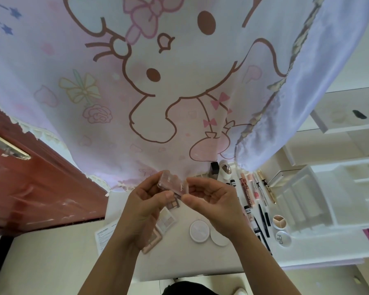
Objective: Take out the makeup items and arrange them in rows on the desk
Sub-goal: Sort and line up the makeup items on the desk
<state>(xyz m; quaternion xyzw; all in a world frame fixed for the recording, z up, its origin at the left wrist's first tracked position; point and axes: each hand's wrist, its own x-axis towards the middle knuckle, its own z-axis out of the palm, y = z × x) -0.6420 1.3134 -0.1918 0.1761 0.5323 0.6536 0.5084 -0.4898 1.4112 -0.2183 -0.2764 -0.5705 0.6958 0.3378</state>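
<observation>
Head view | left hand (145,202) and right hand (214,201) pinch clear palette (172,182) | eyeshadow palettes (166,220) partly hidden beneath | compacts (199,231), tubes (246,189) rightward

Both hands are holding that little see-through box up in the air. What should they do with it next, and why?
Probably lower the clear case and lay it beside the square palettes. The left hand and right hand pinch it above the desk, and similar things already lie grouped: palettes together, round compacts together, tubes side by side.
</observation>
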